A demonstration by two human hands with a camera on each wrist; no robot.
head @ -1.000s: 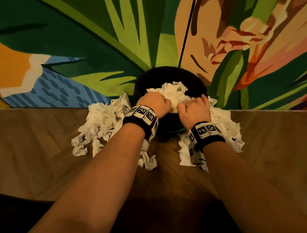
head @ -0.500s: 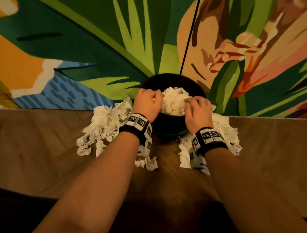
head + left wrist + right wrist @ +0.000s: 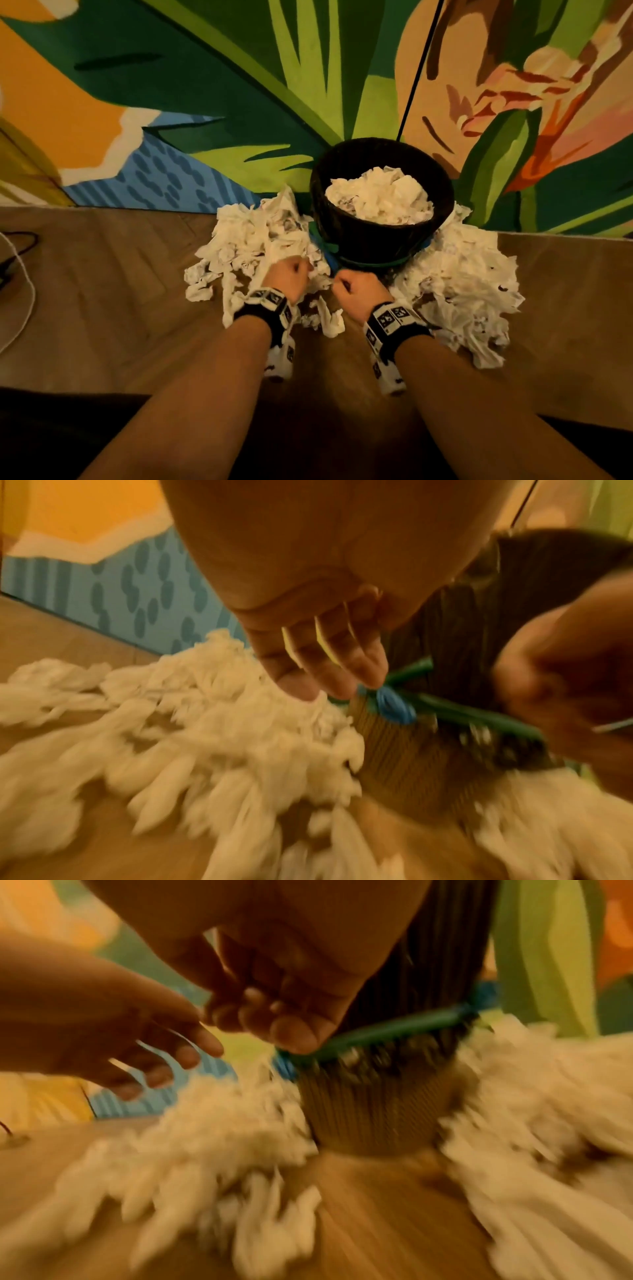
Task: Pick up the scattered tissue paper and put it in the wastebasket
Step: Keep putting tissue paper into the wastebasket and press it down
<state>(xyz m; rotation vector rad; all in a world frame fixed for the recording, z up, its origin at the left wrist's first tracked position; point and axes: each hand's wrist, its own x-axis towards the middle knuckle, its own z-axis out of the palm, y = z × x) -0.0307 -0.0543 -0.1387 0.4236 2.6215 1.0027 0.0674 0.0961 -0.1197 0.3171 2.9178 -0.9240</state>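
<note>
A dark woven wastebasket [image 3: 376, 240] stands on the floor against the wall, filled near its rim with crumpled white tissue [image 3: 376, 198]. One heap of tissue [image 3: 253, 240] lies left of it, another [image 3: 462, 284] to its right. My left hand [image 3: 287, 277] hovers low at the near edge of the left heap, its fingers [image 3: 325, 669] relaxed, pointing down and empty. My right hand [image 3: 356, 287] is just in front of the basket's base, fingers [image 3: 274, 1015] loosely curled round nothing. Both wrist views are blurred and show the basket [image 3: 377, 1110] with tissue [image 3: 205, 723] beside it.
A green band [image 3: 370, 263] with a blue knot circles the basket's lower part. A painted leafy wall [image 3: 205, 102] rises behind it, with a thin black cord [image 3: 418, 68] running down to the basket. Cables [image 3: 17, 274] lie on the wooden floor [image 3: 102, 325] at far left.
Both hands pressed a wad of tissue into the basket, let it go and drew back down to the floor in front of the basket. The wad now sits inside.
</note>
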